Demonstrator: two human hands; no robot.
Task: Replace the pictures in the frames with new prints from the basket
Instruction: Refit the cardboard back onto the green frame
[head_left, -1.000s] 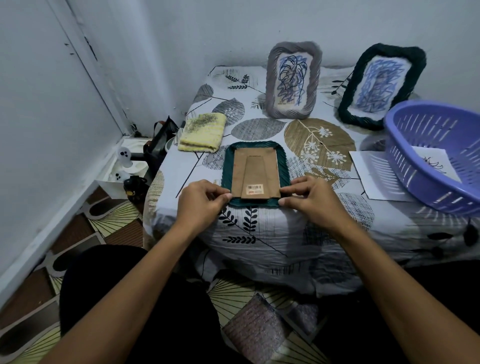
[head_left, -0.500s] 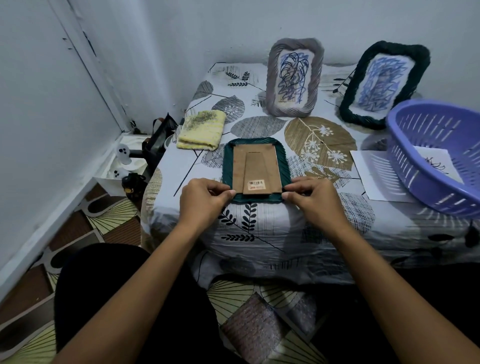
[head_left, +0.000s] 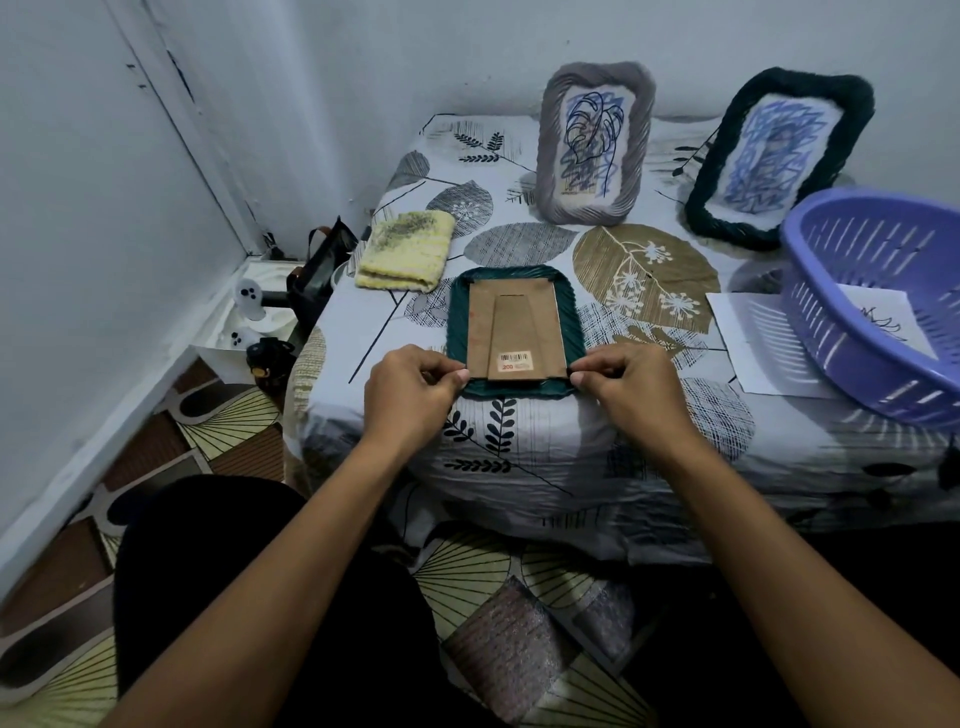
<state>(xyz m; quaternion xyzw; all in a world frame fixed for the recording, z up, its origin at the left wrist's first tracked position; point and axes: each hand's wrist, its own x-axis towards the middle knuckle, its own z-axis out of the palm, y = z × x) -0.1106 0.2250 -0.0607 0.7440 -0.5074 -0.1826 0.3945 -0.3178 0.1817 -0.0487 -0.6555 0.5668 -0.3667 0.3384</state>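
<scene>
Left hand (head_left: 410, 397) and right hand (head_left: 631, 389) pinch the near corners of the green frame (head_left: 519, 332), which lies face down on the bed (head_left: 519, 457).

Face-down green-rimmed picture frame (head_left: 515, 332) centre; folded yellow cloth (head_left: 407, 249) at 10 o'clock; slotted purple plastic basket (head_left: 883, 301) at 3, seemingly on white paper sheet (head_left: 748, 338).

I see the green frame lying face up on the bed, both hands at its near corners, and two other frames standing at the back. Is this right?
Not quite. The head view shows the green frame lying face down: its brown cardboard back with the barcode sticker is on top. The left hand and right hand are at its near corners, and the grey frame and dark frame stand behind.
</scene>
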